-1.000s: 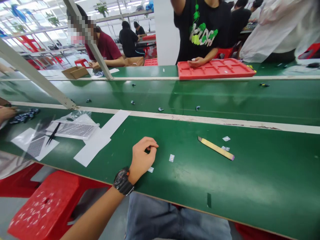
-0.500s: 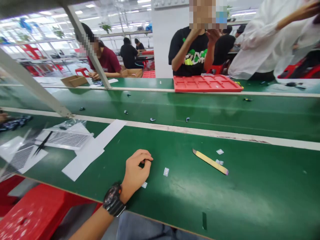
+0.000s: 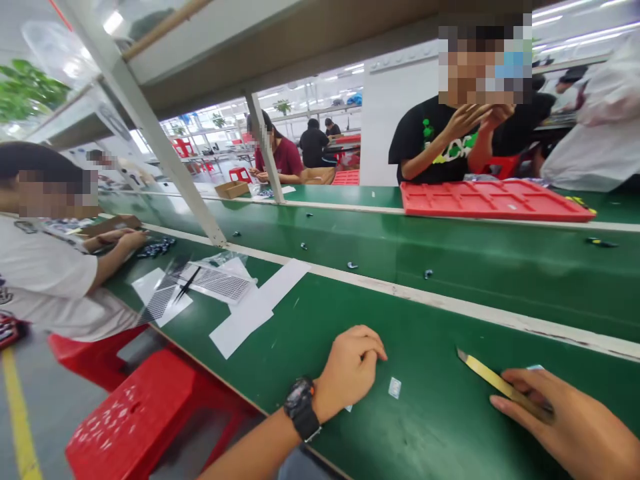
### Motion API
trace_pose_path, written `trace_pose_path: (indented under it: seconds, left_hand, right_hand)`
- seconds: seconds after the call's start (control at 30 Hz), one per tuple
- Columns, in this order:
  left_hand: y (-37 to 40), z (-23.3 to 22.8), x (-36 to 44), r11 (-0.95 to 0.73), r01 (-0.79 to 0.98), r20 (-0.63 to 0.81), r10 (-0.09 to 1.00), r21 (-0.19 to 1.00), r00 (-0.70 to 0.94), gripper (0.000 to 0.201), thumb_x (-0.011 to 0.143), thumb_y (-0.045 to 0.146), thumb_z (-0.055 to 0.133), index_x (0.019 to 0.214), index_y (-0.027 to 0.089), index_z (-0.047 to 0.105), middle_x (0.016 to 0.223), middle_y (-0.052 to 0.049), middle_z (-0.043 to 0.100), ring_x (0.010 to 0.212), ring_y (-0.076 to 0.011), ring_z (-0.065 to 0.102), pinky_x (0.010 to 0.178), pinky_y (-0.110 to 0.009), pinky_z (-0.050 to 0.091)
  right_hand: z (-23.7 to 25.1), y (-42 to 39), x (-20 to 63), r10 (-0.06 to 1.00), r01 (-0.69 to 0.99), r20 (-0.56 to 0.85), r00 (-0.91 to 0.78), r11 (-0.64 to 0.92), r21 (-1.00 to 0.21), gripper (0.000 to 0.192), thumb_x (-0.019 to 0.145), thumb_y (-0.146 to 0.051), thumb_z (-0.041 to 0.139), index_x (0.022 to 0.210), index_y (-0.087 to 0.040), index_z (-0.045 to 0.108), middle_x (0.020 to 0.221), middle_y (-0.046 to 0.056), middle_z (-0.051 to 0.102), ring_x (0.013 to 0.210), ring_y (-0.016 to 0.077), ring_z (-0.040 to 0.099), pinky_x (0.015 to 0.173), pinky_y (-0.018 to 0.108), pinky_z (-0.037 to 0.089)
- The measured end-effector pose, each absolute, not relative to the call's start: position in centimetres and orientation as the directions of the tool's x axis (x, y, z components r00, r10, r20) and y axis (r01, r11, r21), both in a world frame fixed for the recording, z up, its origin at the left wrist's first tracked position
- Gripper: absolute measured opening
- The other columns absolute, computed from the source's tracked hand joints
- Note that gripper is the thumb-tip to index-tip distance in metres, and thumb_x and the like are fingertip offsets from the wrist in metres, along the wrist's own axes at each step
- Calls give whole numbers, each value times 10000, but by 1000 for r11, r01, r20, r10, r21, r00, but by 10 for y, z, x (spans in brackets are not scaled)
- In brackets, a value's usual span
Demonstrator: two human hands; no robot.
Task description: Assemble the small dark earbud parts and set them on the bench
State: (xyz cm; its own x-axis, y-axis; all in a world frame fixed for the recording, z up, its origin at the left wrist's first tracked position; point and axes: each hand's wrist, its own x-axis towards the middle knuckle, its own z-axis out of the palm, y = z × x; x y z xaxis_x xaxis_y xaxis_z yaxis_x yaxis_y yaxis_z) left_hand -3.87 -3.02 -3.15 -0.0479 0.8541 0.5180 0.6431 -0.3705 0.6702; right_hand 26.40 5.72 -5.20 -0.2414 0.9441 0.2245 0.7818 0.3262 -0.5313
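My left hand (image 3: 353, 367), with a black watch (image 3: 303, 407) on its wrist, rests curled on the green table. Its fingers are closed and hide whatever may be in them. Beside the fingertips lies a small pale printed sticker (image 3: 395, 387); a second sticker (image 3: 349, 407) peeks out from under the hand. At the right, my right hand (image 3: 560, 407) has its thumb and fingers around the rear part of a yellow utility knife (image 3: 487, 377). The knife's blade points to the far left. Another pale sticker (image 3: 535, 367) shows partly behind the right hand.
White paper strips (image 3: 265, 307), a label sheet (image 3: 220, 280) and black tweezers (image 3: 189, 283) lie to the left. Small dark parts (image 3: 353, 265) dot the strip beyond the ledge. A red tray (image 3: 495, 200) sits before a co-worker opposite; another person (image 3: 45, 267) works at the left.
My right hand has come in from the right and closed around the utility knife. The view has turned left, bringing in the person there. My left hand keeps its curled pose.
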Motion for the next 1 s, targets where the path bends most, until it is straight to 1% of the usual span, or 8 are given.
trace_pose_path:
  seconds: [0.1,0.27,0.4,0.5,0.6,0.67,0.8,1.0]
  left_hand:
    - [-15,-34,-29,-412,633,488,871,655,61,393,817,-109,463,683,177,696,784,-18,739,743,-131,700,729,-244,573]
    - [16,-42,-18,-471,618,450,869,630,203,206,960,187,612,763,152,661,824,-8,719,742,-128,683,732,-301,588]
    - [25,-35,-23,-475,572,486,861,668,147,223,952,151,594,734,148,637,753,8,676,697,-130,652,692,-297,557]
    - [30,-33,-36,-467,543,502,860,698,94,331,842,-33,447,651,166,629,733,-17,673,684,-140,641,675,-275,504]
    - [32,-31,-41,-459,543,494,865,703,92,330,766,-31,408,613,176,614,692,-12,671,617,-133,634,605,-242,468]
    - [31,-29,-39,-459,559,490,865,690,107,319,764,-5,404,611,182,613,687,-6,674,602,-131,636,593,-232,460]
    - [27,-26,-33,-475,587,492,858,656,146,312,782,35,399,610,192,607,683,8,676,604,-125,648,605,-215,463]
    - [26,-26,-35,-493,607,508,845,623,165,305,799,70,410,606,204,604,671,25,678,571,-109,646,580,-187,459]
  right_hand:
    - [-70,63,271,942,745,95,-322,314,-589,296,692,-552,632,744,-273,716,623,56,704,538,269,665,481,373,546]
    - [-58,55,262,948,683,99,-302,288,-671,287,762,-509,605,818,-261,737,778,79,765,668,294,706,616,386,555]
    - [-27,35,243,971,569,159,-176,232,-789,290,836,-473,582,817,-202,685,804,110,735,672,263,657,620,348,511]
    - [-22,30,246,982,603,185,-42,173,-779,378,946,-475,400,910,-183,638,785,87,696,637,215,621,548,291,477]
    - [-28,26,266,976,649,199,87,96,-755,456,991,-474,284,976,-167,620,660,37,613,560,194,566,513,278,447]
    - [-32,21,279,967,689,203,153,43,-723,485,990,-516,311,989,-163,645,619,20,575,540,194,537,519,287,428]
    - [-38,14,292,957,767,209,203,-22,-641,490,932,-577,471,1031,-166,719,721,59,653,603,215,591,606,313,441]
    - [-44,16,289,940,847,252,228,-64,-528,492,935,-564,480,1078,-189,766,794,72,624,658,230,610,587,311,393]
